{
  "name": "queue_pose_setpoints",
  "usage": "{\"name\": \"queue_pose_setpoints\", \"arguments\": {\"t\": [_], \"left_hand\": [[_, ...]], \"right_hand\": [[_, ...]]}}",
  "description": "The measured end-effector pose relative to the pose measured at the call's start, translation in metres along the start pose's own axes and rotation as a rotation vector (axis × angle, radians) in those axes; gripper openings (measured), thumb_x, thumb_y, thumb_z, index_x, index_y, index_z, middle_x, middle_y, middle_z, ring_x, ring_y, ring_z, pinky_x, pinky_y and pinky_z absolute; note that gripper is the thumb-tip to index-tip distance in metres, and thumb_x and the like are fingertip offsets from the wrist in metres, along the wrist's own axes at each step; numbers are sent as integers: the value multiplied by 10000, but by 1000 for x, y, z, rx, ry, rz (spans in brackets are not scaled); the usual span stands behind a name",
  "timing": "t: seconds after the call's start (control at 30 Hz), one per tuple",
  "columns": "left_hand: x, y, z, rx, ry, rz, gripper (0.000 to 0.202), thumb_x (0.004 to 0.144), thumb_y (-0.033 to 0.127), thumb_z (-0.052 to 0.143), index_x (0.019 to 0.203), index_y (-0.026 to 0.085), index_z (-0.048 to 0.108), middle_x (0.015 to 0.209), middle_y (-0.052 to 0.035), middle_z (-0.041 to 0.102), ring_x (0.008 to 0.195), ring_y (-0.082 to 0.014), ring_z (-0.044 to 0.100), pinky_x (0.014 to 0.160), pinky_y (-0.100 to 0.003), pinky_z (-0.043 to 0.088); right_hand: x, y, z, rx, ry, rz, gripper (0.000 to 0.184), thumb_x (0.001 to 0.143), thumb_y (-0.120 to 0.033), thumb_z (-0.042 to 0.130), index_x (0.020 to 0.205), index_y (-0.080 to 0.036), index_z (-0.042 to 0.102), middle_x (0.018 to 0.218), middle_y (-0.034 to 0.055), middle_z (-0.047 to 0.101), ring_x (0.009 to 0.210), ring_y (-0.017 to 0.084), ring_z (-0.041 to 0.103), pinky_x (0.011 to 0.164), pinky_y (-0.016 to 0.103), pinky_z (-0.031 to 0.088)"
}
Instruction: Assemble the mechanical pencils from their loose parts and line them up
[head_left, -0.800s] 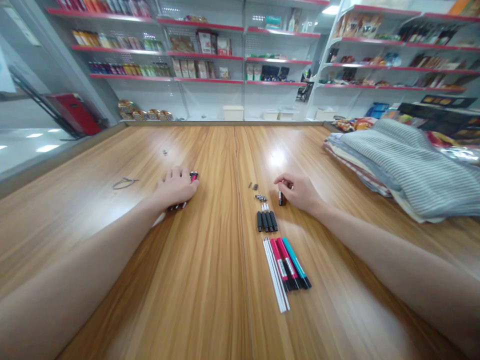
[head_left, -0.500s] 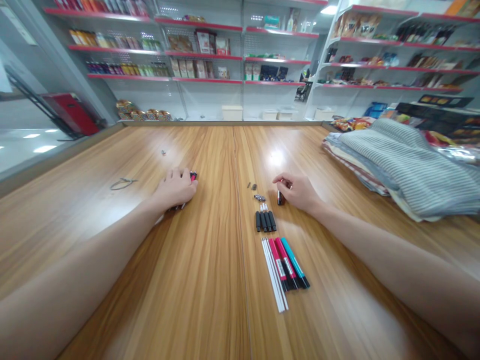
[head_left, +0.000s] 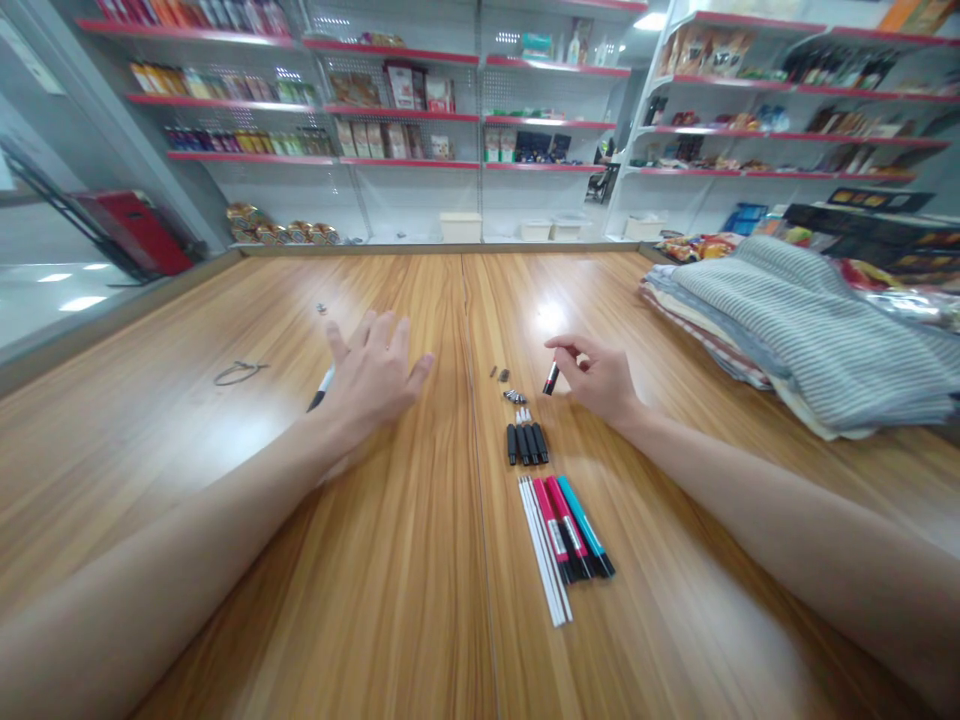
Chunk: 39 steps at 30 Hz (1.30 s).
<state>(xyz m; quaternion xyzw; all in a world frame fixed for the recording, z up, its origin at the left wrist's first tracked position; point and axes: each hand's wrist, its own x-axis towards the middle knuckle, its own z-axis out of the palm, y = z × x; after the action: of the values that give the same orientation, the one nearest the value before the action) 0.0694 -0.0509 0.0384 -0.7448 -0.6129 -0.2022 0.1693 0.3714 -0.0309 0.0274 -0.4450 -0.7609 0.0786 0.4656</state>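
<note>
My left hand (head_left: 373,375) hovers over the wooden table (head_left: 420,560) with its fingers spread and nothing in them. A white pen with a black tip (head_left: 320,389) lies just left of it. My right hand (head_left: 596,378) pinches a small black and red pen cap (head_left: 551,378) above the table. Below it lie several tiny metal tips (head_left: 513,394), a row of black pen parts (head_left: 526,442), and red, teal and white pen barrels (head_left: 562,540).
A pile of folded striped cloths (head_left: 810,330) covers the table's right side. A loop of wire (head_left: 237,373) and a small dark bit (head_left: 321,309) lie at the left. Store shelves (head_left: 420,120) with goods stand behind the table.
My left hand has lifted off the pens and opened, leaving a white pen on the table. My right hand has raised the cap off the table.
</note>
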Motion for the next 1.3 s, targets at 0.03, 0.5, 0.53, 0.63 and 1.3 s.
{"name": "queue_pose_setpoints", "arguments": {"t": [0.03,0.5,0.53,0.63,1.3], "left_hand": [[-4,14,-6,-52,39,76,545,953,447,364,1370,104,439,1387,-203,464,1320,-370,375,1110,-649,50],[-17,51,8,-537,118,519,216,957,225,460,1114,156,592,869,-73,656,821,-188,575,804,-359,441],[-17,48,8,-530,113,515,200,955,217,457,1082,152,597,860,-74,652,818,-188,573,798,-357,441],[-17,45,9,-514,112,507,174,951,202,455,1035,145,597,867,-78,649,842,-192,582,793,-351,440],[-18,45,6,-551,136,396,232,956,296,501,1125,180,609,947,-66,656,865,-171,601,775,-306,440]], "right_hand": [[-1,-3,0,10,25,-24,241,899,-290,522,1005,-175,705,799,29,671,673,119,579,584,233,427],[-10,-31,11,-16,-102,-430,221,927,-290,560,1085,-189,677,916,57,728,705,133,611,698,274,497],[-9,-29,10,-26,-95,-425,208,929,-291,557,1052,-184,686,875,57,724,702,137,607,695,276,491],[-7,-25,8,-18,-95,-440,181,931,-283,555,966,-179,700,793,48,704,698,139,595,691,276,475],[-8,-31,5,-65,-201,-462,195,915,-304,537,952,-166,671,810,53,689,664,130,587,667,263,461]]}}
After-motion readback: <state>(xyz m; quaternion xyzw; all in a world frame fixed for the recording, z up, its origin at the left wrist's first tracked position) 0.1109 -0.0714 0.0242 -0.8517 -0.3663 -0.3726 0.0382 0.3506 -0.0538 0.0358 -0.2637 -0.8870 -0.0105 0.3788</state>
